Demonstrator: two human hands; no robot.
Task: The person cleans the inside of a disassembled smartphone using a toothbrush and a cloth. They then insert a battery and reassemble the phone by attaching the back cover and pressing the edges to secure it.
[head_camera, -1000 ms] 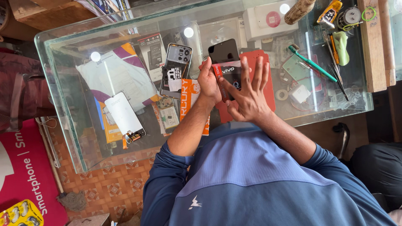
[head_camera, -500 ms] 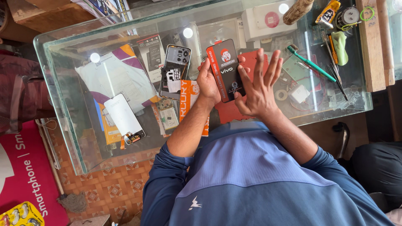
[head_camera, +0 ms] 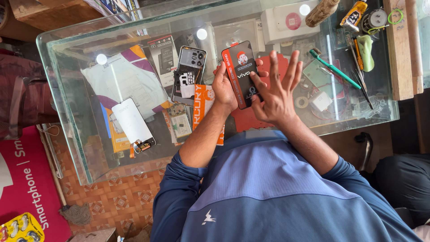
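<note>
glass worktop (head_camera: 80,134) over a tiled floor, seen from above, with phone parts spread across it; the left hand (head_camera: 225,86) is closed around the edge of a slim black packet (head_camera: 241,74) with a red strip, holding it flat just above the middle of the worktop; the right hand (head_camera: 277,92) is open, fingers spread and raised, its thumb and palm touching the packet's other edge without gripping it; under both hands a red mat (head_camera: 251,118) lies near the front edge; just beside the left hand an orange packet (head_camera: 204,101) rests on the glass, and beyond it an opened phone (head_camera: 189,74) lies with its back off; a white phone panel (head_camera: 132,122) sits near the front left corner, partly over a white and purple envelope (head_camera: 123,80); toward the right edge lie a green toothbrush (head_camera: 333,68), a small white charger (head_camera: 320,101) and a roll of tape (head_camera: 302,102); a wooden strip (head_camera: 398,49) runs along the right edge; a small yellow bottle (head_camera: 354,13) lies at the back right corner.
</note>
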